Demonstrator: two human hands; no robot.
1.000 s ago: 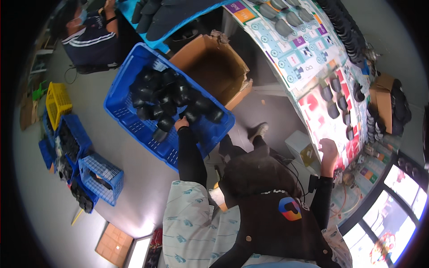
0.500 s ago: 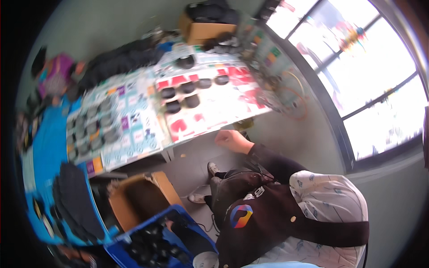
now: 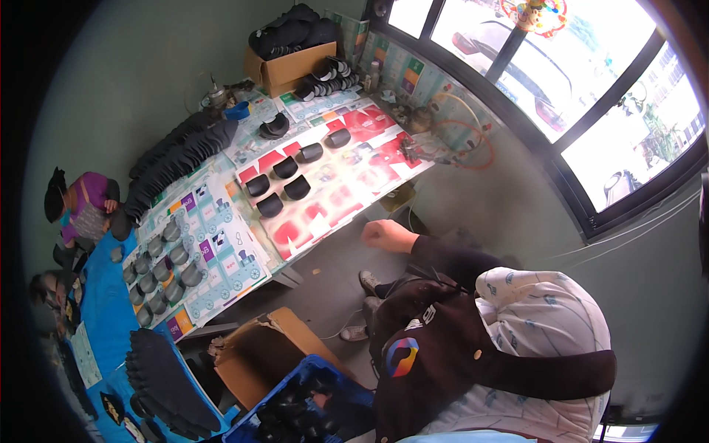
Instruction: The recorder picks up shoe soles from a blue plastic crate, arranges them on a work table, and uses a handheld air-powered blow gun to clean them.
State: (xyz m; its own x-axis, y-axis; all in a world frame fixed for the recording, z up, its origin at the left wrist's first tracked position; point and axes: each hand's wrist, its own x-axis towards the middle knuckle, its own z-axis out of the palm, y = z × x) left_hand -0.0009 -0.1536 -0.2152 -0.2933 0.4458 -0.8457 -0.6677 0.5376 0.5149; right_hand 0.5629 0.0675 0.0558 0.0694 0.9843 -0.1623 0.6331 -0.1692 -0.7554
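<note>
Right hand (image 3: 389,236) is curled in a loose fist mid-frame. Left hand (image 3: 320,399)'s down in the blue crate (image 3: 255,415), bottom centre, among black curved pieces (image 3: 295,422); can't tell if it's gripping any.

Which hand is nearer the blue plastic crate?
Left. The left hand is inside the blue plastic crate, among dark pieces; the right hand is outside it, near the table's front edge.
</note>
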